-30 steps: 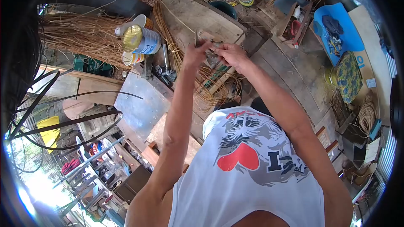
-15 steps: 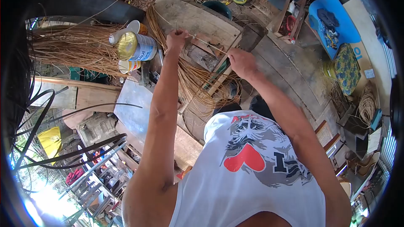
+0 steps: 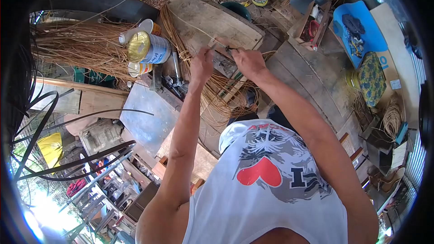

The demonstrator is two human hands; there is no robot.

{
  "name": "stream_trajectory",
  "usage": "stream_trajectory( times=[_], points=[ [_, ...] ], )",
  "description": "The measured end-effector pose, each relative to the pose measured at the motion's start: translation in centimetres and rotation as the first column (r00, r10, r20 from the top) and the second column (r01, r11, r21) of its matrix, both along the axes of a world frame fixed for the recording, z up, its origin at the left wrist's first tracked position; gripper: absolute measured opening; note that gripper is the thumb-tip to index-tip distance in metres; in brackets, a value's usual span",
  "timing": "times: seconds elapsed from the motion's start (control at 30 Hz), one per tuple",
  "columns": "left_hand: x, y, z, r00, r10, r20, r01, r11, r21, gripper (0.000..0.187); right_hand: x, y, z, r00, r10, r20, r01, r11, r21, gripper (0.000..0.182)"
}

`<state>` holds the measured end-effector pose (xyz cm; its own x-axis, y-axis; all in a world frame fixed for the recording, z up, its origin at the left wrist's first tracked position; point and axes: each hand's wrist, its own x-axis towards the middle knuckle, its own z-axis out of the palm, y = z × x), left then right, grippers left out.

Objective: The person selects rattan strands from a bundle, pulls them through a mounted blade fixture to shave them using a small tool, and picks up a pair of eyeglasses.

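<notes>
A thin pale cane strip point(image 3: 195, 27) curves from the upper left over a wooden board point(image 3: 203, 16) to my two hands. My left hand point(image 3: 202, 65) is closed in a pinch at the strip, with a small pale tip showing above its fingers. Close beside it on the right, my right hand point(image 3: 248, 63) is closed on the strip too. Something small and dark shows at its fingertips, too small to name. Below the hands lies a loose coil of brown cane strips point(image 3: 217, 92), and a tied bundle point(image 3: 174, 31) runs along the board's left end.
A large can point(image 3: 156, 49) and smaller tubs stand left of the board, near a hammer point(image 3: 176, 70). A thick cane bundle point(image 3: 81, 47) lies farther left. At the right are a wooden toolbox point(image 3: 312, 25) and a blue chair point(image 3: 357, 31) with cloth on it.
My hands have come closer together. The left moved down and right, the right moved left and slightly up. The strip stretched between them before; now only a short gap separates them.
</notes>
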<state>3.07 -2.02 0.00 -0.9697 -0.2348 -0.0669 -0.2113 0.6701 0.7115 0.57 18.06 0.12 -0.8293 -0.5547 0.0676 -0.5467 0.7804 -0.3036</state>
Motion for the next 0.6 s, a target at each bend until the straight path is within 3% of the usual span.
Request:
stream_trajectory(
  times=[0.03,0.1,0.13,0.2,0.23,0.3,0.53,0.6],
  points=[
    [0.1,0.0,-0.5,0.999,-0.047,-0.023,0.047,0.999,-0.014,0.027,-0.1,-0.3,0.0,1.0,0.003,0.002,-0.003,1.0,0.002,0.017],
    [0.0,0.2,-0.1,0.993,-0.113,-0.016,0.111,0.99,-0.085,0.022,-0.5,-0.8,0.8,0.921,-0.16,0.356,0.137,0.986,0.09,0.021],
    [-0.1,0.3,0.2,0.994,-0.107,-0.016,0.105,0.991,-0.083,0.022,-0.7,-0.9,0.9,0.922,-0.155,0.355,0.131,0.987,0.091,0.021],
    [0.0,0.9,0.9,0.992,-0.122,0.015,0.122,0.97,-0.21,0.023,-1.1,-1.1,0.7,0.773,-0.36,0.522,0.389,0.919,0.058,0.024],
    [0.1,1.3,1.2,0.993,-0.114,0.015,0.115,0.97,-0.214,0.023,-1.1,-1.1,0.6,0.776,-0.352,0.523,0.382,0.923,0.053,0.024],
    [0.6,2.1,1.4,0.992,-0.126,-0.007,0.122,0.971,-0.208,0.023,-0.8,-0.5,0.9,0.664,-0.385,0.641,0.516,0.857,-0.02,0.021],
    [0.1,2.5,-0.4,0.994,-0.047,0.1,0.063,0.985,-0.162,0.021,0.1,0.6,0.1,0.649,-0.339,0.681,0.521,0.851,-0.073,0.024],
    [-0.1,2.5,-0.2,0.996,-0.053,0.073,0.062,0.991,-0.119,0.022,0.3,1.2,-1.1,0.702,-0.269,0.66,0.53,0.816,-0.231,0.027]
  ],
)
